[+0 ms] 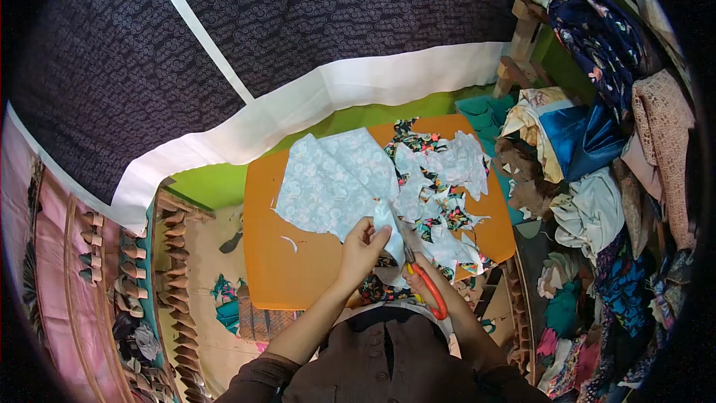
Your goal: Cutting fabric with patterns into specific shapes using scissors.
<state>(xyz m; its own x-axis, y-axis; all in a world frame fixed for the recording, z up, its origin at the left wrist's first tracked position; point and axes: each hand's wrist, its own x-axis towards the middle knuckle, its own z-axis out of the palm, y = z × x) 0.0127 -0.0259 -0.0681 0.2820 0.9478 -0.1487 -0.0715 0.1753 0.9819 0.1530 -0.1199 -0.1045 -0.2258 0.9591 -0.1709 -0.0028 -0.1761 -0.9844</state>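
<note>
My left hand [359, 252] pinches the near edge of a pale patterned cloth [328, 186], thumb and fingers pressed together. My right hand [419, 283] is closed around the red-orange handles of a pair of scissors [432, 291], which have a yellow part near the pivot. Its blades point away from me and lie against a whitish piece of the cloth, just right of my left fingers. How far the blades are apart cannot be made out. To the right of the cloth lie jagged cut pieces of fabric [447, 172], some pale, others black with bright flowers.
An orange table [280, 272] carries the fabric, with a thin white scrap [289, 242] on its left part. A dark patterned curtain with a white border [224, 134] hangs beyond. Piled clothes and cloths [589, 209] crowd the right side. Rows of shoe-shaped pieces [175, 269] line the left.
</note>
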